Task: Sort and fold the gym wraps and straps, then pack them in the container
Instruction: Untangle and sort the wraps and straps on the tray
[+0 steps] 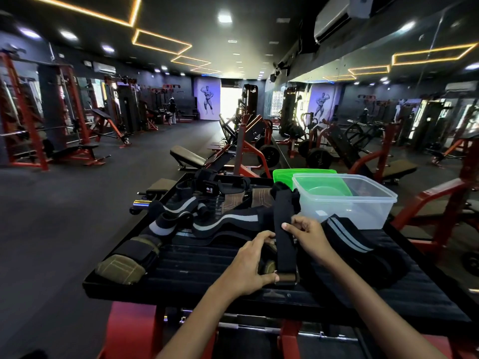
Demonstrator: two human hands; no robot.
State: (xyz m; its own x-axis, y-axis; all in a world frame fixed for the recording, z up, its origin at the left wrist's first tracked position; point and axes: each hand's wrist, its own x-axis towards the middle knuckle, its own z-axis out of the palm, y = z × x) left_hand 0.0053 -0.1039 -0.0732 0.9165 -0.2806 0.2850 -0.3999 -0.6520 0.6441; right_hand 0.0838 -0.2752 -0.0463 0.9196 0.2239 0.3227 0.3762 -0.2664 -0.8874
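We see both hands on a black strap (283, 229) lying lengthwise on the ribbed black platform (207, 263). Left hand (250, 268) is curled round the near end: thumb at the strap's metal buckle (286, 278), fingers over the far side, on an olive pad under it. Right hand (307, 235) pinches the strap partway up, thumb on its top face, fingers curled behind. Strap runs away from us toward the tub, far end draped near the tub's left wall.

Clear plastic tub (344, 200) stands at the platform's far right corner, upright, no lid on. Inside we see no wraps or straps; only green shows through its walls. That green is the lid (303, 174), set just behind and left of the tub, tilted; whether it leans on the tub or dips into it, we can't tell.

Rest of the gear is loose on the platform, not in the tub: black wraps w/ grey stripe (220, 221) in a heap left of the strap, another striped wrap (355, 242) right of the right hand, beside the tub's near wall, an olive-and-black wrap (127, 260) at the left edge, and black grips w/ brown pads (220, 193) at the far end.
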